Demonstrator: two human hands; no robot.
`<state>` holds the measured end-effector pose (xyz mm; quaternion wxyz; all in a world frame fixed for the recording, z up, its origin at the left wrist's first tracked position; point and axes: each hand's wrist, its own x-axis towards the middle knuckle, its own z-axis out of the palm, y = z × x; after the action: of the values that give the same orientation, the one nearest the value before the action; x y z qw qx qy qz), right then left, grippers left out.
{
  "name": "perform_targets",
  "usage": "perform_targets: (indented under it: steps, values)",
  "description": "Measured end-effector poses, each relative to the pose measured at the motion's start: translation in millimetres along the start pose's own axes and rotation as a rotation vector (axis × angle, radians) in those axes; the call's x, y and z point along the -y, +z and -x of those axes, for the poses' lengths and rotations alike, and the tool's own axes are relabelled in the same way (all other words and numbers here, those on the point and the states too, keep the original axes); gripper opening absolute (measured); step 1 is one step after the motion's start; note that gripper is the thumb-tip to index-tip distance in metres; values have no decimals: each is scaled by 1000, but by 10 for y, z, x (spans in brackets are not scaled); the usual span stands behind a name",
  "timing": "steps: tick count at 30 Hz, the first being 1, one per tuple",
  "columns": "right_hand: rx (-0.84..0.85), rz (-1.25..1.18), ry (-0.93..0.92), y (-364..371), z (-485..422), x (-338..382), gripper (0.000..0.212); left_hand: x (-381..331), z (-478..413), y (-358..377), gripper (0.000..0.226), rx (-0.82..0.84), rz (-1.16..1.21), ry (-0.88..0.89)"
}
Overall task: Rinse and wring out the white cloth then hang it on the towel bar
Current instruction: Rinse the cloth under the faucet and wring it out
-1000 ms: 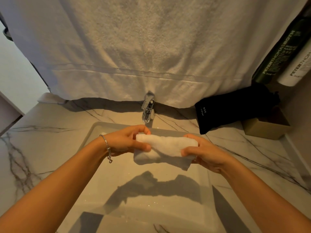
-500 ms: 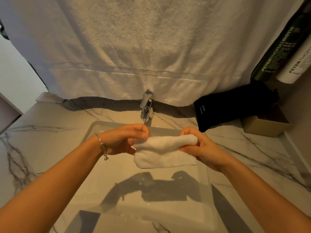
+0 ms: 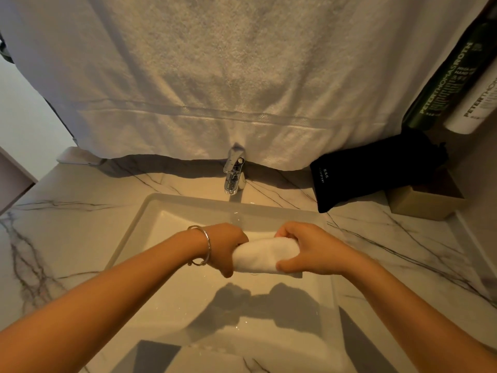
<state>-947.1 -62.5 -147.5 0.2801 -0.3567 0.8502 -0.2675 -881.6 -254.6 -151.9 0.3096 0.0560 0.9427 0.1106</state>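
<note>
Step in hand: wringing, by my reading. The white cloth (image 3: pixel 265 254) is rolled into a short thick bundle and gripped at both ends over the sink (image 3: pixel 150 211).
Left hand (image 3: pixel 224 247): closed round the left end of the roll, knuckles up, thumb tucked beneath; bracelet (image 3: pixel 205 247) on the wrist.
Right hand (image 3: pixel 309 251): closed round the right end, fingers curled over the top, thumb under the near edge.
Cloth position: held in the air between the two hands, above the middle of the basin, clear of the basin floor; its shadow falls nearer the camera on the basin.
Faucet (image 3: pixel 234 170): at the far rim of the sink; no stream visible. Whether the rinse is done cannot be told.
Hanging place: a large white towel (image 3: pixel 215 76) fills the far wall above the faucet. The towel bar itself is not in view, presumably above the frame.
Surroundings: black pouch (image 3: pixel 376 168) and a cardboard box (image 3: pixel 422 200) on the counter (image 3: pixel 67 224) at far right.
Next move, judged: twist the hands in opposite directions to press water out, then shake the roll open and lift it up towards the bar.
Risk: drips on the counter if lifted too wet.
</note>
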Motion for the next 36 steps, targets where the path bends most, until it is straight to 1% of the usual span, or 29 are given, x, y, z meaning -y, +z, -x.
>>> perform_targets:
  steps: [2,4,5,6,7,8,9,10,11,13,15,17,19,21,24,26,28,30,31,34,36]
  values:
    - [49,23,23,-29,2,-6,46,4,-16,42,38,-131,-20,8]
    - [154,-70,52,-64,-19,-49,45,1,-18,41,33,-286,-76,37]
    - [223,-200,66,-86,-19,-67,42,-5,-17,27,32,-372,-85,66]
    - [293,-407,97,-99,-17,-81,39,-13,-6,6,31,-458,-63,101]
    - [348,-666,158,-101,-20,-88,39,-23,9,-18,31,-545,-21,134]
    - [372,-909,238,-99,-37,-98,49,-33,27,-54,32,-638,21,170]
    - [379,-1096,322,-71,-55,-116,62,-45,51,-85,34,-727,53,212]
    - [403,-1210,379,-35,-73,-118,74,-59,75,-124,36,-815,75,262]
    - [460,-1253,397,7,-86,-115,81,-77,98,-167,39,-896,75,313]
    - [666,-1278,325,94,-116,-89,94,-105,126,-260,50,-1013,-14,390]
    - [900,-1327,148,127,-152,-58,101,-106,139,-350,57,-1071,-178,446]
    - [1039,-1314,-21,81,-156,-17,97,-64,147,-402,55,-1095,-355,520]
    - [1080,-1276,-112,13,-140,18,78,7,148,-421,50,-1086,-472,573]
    - [1032,-1232,-60,-43,-130,51,57,90,135,-412,49,-1051,-537,581]
    - [844,-1114,97,-77,-129,96,46,182,119,-354,58,-920,-530,505]
    - [682,-924,141,-68,-149,132,36,216,95,-303,57,-807,-503,420]
    - [500,-654,156,-34,-180,154,24,207,48,-276,52,-656,-450,279]
    - [316,-386,164,5,-228,167,24,193,-18,-219,50,-515,-365,162]
    - [240,-271,161,21,-252,173,26,185,-42,-194,49,-476,-308,127]
    - [88,53,113,36,-296,175,35,146,-91,-129,44,-429,-108,77]
    - [21,194,58,20,-317,179,31,121,-95,-106,41,-402,23,63]
